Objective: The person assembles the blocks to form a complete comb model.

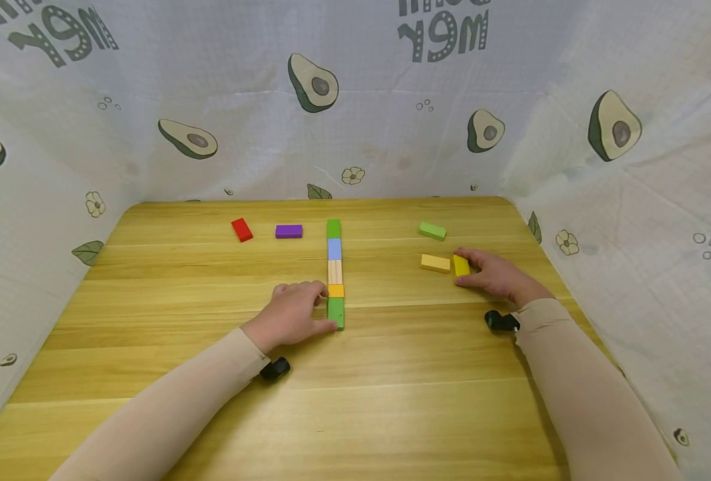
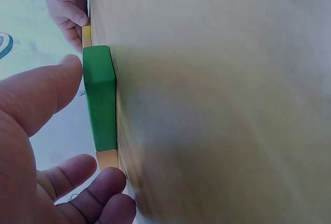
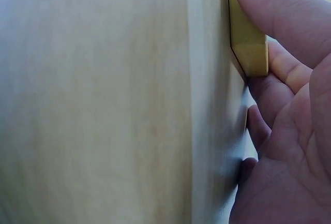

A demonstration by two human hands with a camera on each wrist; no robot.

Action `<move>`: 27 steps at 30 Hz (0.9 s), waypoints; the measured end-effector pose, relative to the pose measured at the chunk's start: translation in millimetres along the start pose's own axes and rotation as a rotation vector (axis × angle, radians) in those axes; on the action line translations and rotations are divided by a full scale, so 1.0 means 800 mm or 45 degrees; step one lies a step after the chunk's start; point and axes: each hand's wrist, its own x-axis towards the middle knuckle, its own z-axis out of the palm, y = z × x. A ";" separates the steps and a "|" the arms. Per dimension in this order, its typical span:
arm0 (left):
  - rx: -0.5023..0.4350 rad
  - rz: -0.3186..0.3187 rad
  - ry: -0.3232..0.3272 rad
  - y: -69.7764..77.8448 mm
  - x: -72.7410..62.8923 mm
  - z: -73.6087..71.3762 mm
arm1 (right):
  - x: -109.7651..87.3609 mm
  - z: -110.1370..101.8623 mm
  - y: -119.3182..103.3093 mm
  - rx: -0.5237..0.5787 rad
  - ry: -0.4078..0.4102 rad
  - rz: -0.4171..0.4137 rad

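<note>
A straight row of blocks runs away from me mid-table: a green block (image 1: 335,312) nearest, then an orange block (image 1: 336,290), a pale wood-toned block (image 1: 335,272), a blue block (image 1: 334,249) and another green block (image 1: 334,228). My left hand (image 1: 293,312) lies along the row's near left side, thumb at the nearest green block's end and fingertips by the orange one. The left wrist view shows its fingers loosely bent beside the green block (image 2: 101,100). At the right, my right hand (image 1: 499,275) pinches a yellow block (image 1: 460,266) end to end between thumb and fingers.
Just left of the yellow block lies a light tan-yellow block (image 1: 435,263), with a lime green block (image 1: 432,231) behind it. A red block (image 1: 242,230) and a purple block (image 1: 289,231) lie back left. Printed cloth (image 1: 391,133) walls the wooden table (image 1: 403,401).
</note>
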 end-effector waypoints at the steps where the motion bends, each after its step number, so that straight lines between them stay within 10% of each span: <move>1: -0.002 0.001 0.001 0.000 0.000 0.000 | 0.000 0.000 0.000 0.001 0.000 0.000; 27: -0.004 -0.026 -0.005 -0.007 0.005 0.001 | 0.000 0.000 0.000 0.040 0.001 -0.011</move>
